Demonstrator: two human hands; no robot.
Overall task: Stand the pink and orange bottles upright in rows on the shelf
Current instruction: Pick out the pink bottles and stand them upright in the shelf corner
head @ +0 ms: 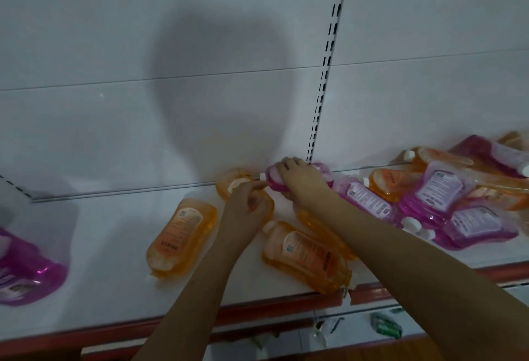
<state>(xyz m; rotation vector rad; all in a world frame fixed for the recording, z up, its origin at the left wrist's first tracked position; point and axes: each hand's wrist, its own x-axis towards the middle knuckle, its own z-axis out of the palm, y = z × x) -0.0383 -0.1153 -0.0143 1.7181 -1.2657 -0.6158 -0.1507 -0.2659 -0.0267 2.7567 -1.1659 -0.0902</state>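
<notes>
White shelf (120, 260) with a red front edge, backed by a white panel and a slotted upright (326, 74) rising from 12 o'clock of the hands.

Right hand (300, 177) at centre, fingers curled over a pink bottle (274, 181) lying on its side against the back panel, white cap (262, 176) pointing toward 9 o'clock. Holding it from above; pink liquid visible through the clear wall.

Left hand (247, 203) just at 7 o'clock of that bottle, fingers drawn in narrow, tips pinched close to the white cap. Cannot tell whether touching the cap or gripping it. Beneath and behind the hand, an orange bottle near the back panel (233, 181), lying flat, label up.

At 8 o'clock of the hands, an orange bottle on the left (183, 237), flat on its back, label up, full of orange liquid. At 5 o'clock, an orange bottle at the front edge (306, 260), also flat, white cap toward the hands, base near the red edge.

At 3 o'clock, a heap of pink and orange bottles (440, 194), all lying down and overlapping, labels mostly up, several white caps showing.

Far at 9 o'clock, a pink bottle at the left border (25, 274), lying down, partly cut off.

No bottle standing upright anywhere in view.
</notes>
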